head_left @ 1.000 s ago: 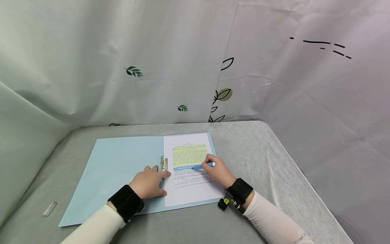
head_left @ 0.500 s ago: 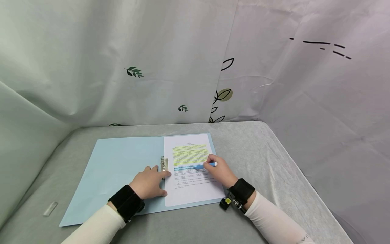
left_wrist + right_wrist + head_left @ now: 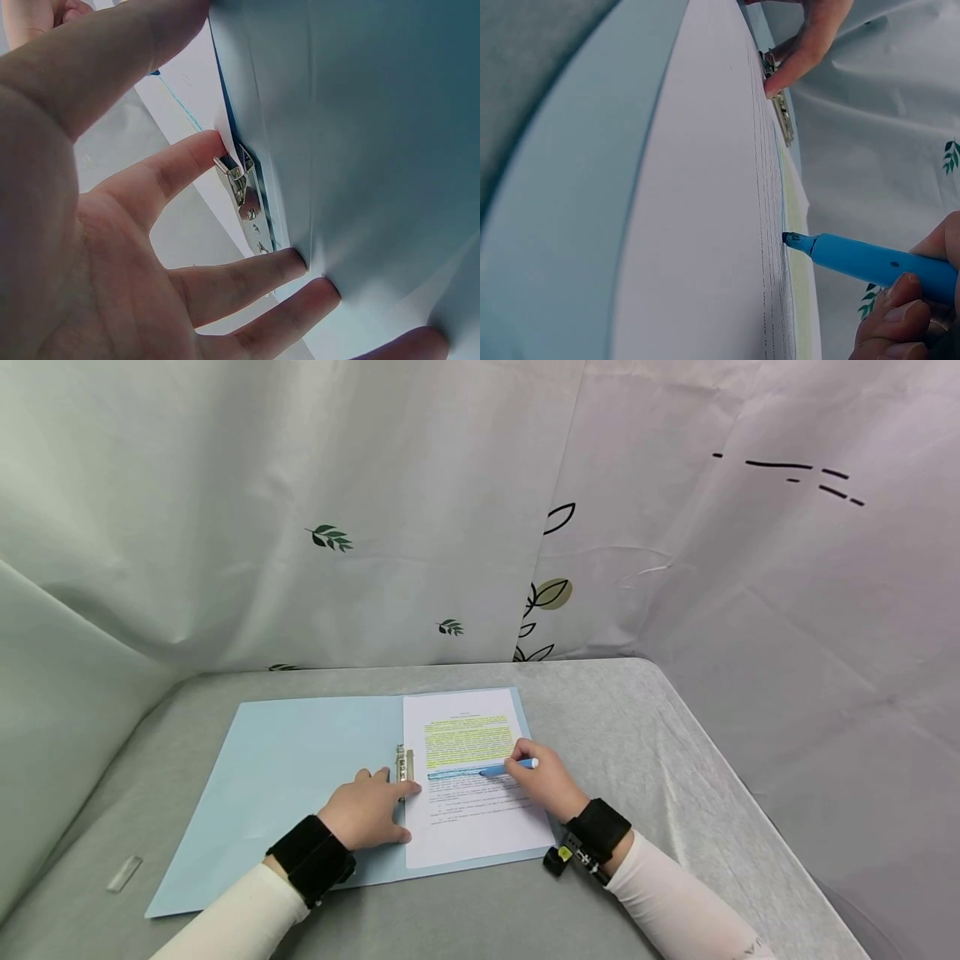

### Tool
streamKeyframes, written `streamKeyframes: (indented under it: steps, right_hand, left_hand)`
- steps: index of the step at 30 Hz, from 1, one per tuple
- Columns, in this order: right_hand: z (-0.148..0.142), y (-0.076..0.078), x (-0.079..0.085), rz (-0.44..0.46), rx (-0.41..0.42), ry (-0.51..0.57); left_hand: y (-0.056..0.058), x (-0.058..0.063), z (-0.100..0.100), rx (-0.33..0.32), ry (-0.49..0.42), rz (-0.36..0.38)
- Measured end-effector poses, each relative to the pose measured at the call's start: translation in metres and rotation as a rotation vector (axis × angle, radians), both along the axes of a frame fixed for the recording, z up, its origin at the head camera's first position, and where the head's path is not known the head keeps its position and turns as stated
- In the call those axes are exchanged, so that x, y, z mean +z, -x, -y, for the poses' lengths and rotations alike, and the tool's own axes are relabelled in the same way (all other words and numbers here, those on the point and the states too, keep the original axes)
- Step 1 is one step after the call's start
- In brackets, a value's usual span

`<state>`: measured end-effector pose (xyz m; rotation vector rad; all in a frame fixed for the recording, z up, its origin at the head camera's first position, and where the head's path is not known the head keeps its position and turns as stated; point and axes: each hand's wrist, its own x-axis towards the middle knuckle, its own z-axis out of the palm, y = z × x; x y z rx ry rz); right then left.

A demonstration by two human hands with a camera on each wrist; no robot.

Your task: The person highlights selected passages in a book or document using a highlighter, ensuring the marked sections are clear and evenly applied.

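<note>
While the right grip (image 3: 551, 785) pinches a blue cylindrical marker (image 3: 866, 259), its nib (image 3: 787, 238) points left. The left grip (image 3: 363, 810) lies spread.

Table (image 3: 645, 727), grey, faintly mottled, creased toward the right; far right corner rounded; folder (image 3: 300, 752), light blue, lying open across the middle of the table, its left edge slanting outward toward the near side; strip (image 3: 124, 874), small, pale, lying obliquely at near left, near the folder's left edge but apart from it.
</note>
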<state>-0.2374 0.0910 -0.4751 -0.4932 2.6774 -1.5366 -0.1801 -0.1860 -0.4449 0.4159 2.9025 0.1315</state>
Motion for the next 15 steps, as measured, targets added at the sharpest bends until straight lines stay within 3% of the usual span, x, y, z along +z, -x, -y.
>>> streamKeyframes:
  steps: [15]
  right_hand:
    - [-0.0050,0.0000,0.0017,0.013,-0.005,-0.017]
  left_hand:
    - [0.0004,-0.0002,0.0004,-0.003,-0.004,-0.004]
